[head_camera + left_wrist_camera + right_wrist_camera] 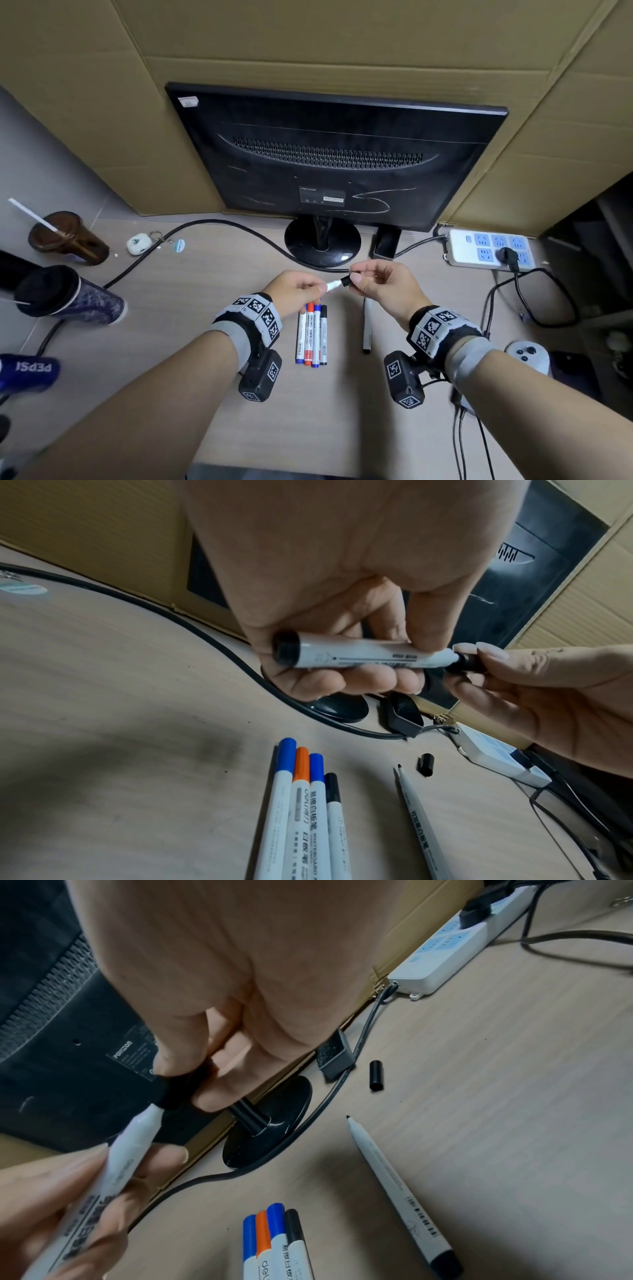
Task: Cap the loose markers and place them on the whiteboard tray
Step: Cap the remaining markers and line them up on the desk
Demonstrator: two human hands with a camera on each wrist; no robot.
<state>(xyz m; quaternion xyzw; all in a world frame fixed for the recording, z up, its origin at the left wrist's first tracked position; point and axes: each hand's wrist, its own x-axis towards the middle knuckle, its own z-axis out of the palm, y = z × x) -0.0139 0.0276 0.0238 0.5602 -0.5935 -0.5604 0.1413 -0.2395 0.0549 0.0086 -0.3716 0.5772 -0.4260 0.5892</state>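
My left hand [317, 288] grips a white marker [333, 285] by its barrel, tip pointing right. My right hand [359, 280] pinches a black cap [346, 281] that sits over the marker's tip; in the left wrist view the cap [467, 662] meets the marker [359, 656] end to end. Below the hands, several capped markers [313, 334] lie side by side on the desk. An uncapped marker [367, 325] lies to their right, and its loose black cap [376, 1074] rests beyond its tip. No whiteboard tray shows in any view.
A black monitor [335, 154] on a round stand [322, 246] faces away, with cardboard behind it. A black cable [205, 224] crosses the desk. A power strip [489, 251] lies at the right; two cups [68, 238] and a Pepsi bottle [27, 371] stand at the left.
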